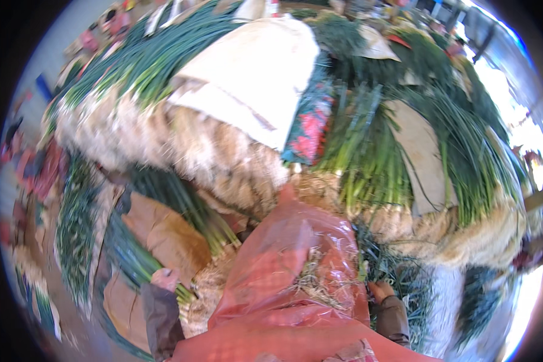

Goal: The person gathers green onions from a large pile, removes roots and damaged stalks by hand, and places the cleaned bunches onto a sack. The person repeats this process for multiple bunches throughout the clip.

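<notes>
At the lower left, my left hand [165, 279] is closed around a bunch of green onions [133, 253], whose tops run up and left; their pale roots lie to its right. My right hand [380, 290] is beside the right edge of a red plastic apron [280, 244] over my lap. Its fingers are partly hidden, and whether it grips anything cannot be made out. Loose green leaves [402, 271] lie around it. Bits of dry root and straw [319, 280] rest on the apron.
Long piles of green onions [371, 167] with bushy roots stand before me, left and right. A white sheet [253, 68], a floral cloth [310, 131] and a beige sack [421, 154] lie over them. Brown sheets [167, 231] lie at the left. People [40, 167] are at the far left.
</notes>
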Available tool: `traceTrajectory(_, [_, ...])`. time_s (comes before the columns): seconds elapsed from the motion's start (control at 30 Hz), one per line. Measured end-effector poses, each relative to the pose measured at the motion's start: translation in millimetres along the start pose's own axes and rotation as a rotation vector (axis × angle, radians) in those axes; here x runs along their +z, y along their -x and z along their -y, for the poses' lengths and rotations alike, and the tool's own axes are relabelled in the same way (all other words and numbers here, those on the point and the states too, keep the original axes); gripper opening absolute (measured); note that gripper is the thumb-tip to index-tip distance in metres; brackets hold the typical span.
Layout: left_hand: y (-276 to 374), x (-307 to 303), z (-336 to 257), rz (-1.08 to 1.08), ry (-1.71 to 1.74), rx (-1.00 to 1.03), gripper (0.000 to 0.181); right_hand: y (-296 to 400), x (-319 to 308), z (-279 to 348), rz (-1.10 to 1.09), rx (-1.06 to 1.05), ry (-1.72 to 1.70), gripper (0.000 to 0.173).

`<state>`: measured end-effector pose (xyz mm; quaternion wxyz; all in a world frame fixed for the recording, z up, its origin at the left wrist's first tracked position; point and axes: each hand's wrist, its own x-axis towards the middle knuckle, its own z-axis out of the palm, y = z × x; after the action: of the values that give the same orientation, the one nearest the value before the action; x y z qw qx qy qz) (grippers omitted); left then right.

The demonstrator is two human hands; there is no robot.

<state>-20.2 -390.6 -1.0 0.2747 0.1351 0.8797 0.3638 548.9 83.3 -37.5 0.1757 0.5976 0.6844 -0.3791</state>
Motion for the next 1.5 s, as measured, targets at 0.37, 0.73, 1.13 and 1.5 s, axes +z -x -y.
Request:
traceTrajectory(0.37, [11,103,-275,0.291,0.229,0.477,0.04,5,-85,323,-0.489,-0.163,0.421,0.049])
traceTrajectory(0.73, [82,237,-382,0.962,0.733,0.19,0.041,64,-100,269,-0.202,-0.46,-1.04,0.037])
traceTrajectory(1.13, [75,268,-354,1.082,1.17,-0.351,0.027,68,-83,267,0.161,-0.452,-0.881,0.038])
traceTrajectory(1.5, [66,283,-339,1.093,1.199,-0.419,0.02,24,-73,239,0.167,-0.403,-0.719,0.05])
